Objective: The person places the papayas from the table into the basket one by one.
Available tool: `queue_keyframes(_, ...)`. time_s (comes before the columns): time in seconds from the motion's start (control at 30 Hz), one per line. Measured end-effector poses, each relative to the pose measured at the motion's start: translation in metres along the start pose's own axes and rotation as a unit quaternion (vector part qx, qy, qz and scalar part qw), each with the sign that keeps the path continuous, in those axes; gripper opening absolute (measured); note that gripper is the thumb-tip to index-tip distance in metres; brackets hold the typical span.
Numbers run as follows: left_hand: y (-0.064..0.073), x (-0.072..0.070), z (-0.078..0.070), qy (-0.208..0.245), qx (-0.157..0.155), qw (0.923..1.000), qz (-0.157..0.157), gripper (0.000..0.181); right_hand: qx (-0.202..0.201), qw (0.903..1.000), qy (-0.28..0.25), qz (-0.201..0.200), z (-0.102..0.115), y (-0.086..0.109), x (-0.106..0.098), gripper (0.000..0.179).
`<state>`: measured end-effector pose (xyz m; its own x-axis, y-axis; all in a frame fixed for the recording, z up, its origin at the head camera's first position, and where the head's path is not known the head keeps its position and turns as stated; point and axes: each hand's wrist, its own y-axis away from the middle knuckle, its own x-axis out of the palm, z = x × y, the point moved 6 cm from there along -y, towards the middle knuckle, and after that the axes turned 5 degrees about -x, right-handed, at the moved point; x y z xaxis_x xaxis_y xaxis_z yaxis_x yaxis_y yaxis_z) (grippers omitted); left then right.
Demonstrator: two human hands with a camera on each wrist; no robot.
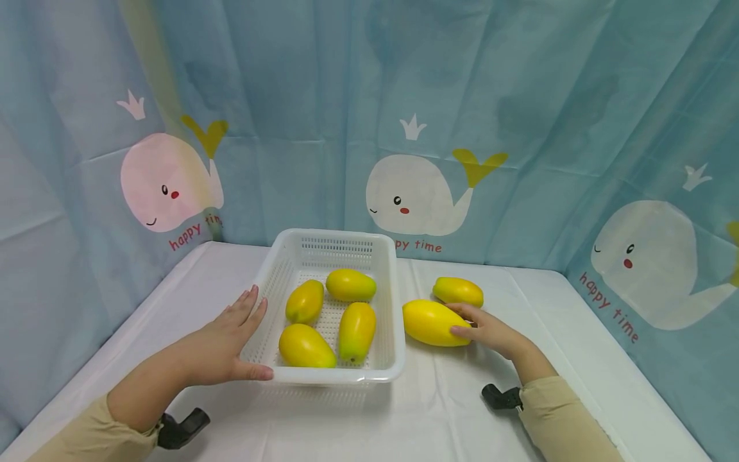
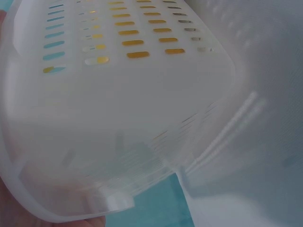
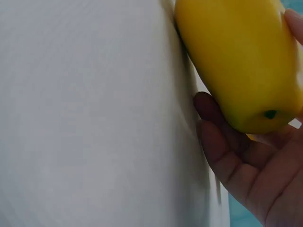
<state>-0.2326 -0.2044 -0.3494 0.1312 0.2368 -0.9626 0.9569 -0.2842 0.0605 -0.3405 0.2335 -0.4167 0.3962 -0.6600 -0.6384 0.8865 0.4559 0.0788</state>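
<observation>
Beside the left wall of a white plastic basket (image 1: 369, 376) is my left hand (image 1: 225, 343), its fingers spread and fairly straight. The thumb lies at the front left corner of the rim; the basket wall (image 2: 118, 104) fills much of the left wrist view. Several yellow mangoes (image 1: 356, 330) with greenish ends lie inside. Right of the basket, my right hand (image 1: 491, 330) grips the end of a large yellow papaya-like fruit (image 1: 430, 323), thumb on one side and fingers on the other. A small green spot marks this fruit's end (image 3: 236, 61) in the right wrist view.
Another yellow mango (image 1: 458, 291) lies just behind the gripped fruit. A white cloth covers the table (image 1: 439, 410). Blue curtains with whale prints (image 1: 416, 196) enclose the back and sides. Black camera mounts (image 1: 183, 428) stick out at both wrists.
</observation>
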Motion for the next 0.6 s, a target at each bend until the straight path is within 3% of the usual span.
queue_keyframes(0.37,0.001,-0.001,-0.002,-0.001,0.005,1.0,-0.006,0.122,0.002,1.0,-0.001,-0.004,0.004,-0.008,0.006,0.07)
queue_keyframes(0.6,0.001,0.0,-0.001,-0.003,0.007,1.0,-0.006,0.122,0.003,1.0,0.006,-0.006,0.003,-0.012,0.009,0.067)
